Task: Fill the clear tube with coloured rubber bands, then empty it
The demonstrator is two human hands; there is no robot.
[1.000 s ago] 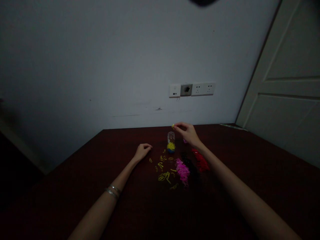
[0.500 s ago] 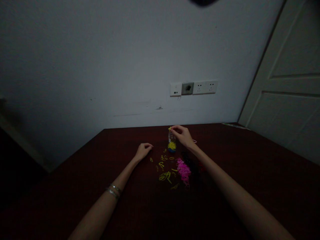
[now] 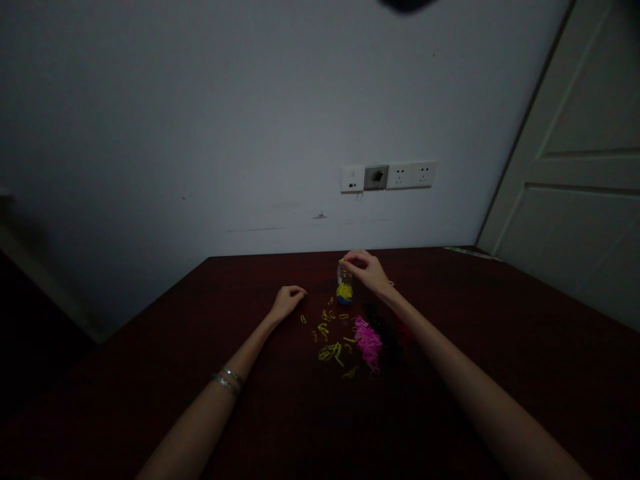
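I've got R hand (image 3: 367, 270) pinching yellow band(s) (image 3: 341, 261) at the mouth of the jar (image 3: 345, 291), far-ctr on the tbl (image 3: 280, 413). L hand (image 3: 287, 302) sits curled left of it, nr loose yellow bands (image 3: 329, 353); can't tell if it's gripping anything.

Right hand (image 3: 365, 271) lowered to jar (image 3: 345, 287), pinched yellow bands (image 3: 341, 261) now at mouth

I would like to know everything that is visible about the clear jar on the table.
The clear jar looks like glass or plastic; I cannot tell which. It stands upright on the dark red table, beyond the loose yellow bands. Inside, a blue layer lies at the bottom under a tangled yellow filling. The right hand pinches something yellow at its mouth, partly hiding it; whether they touch is unclear.
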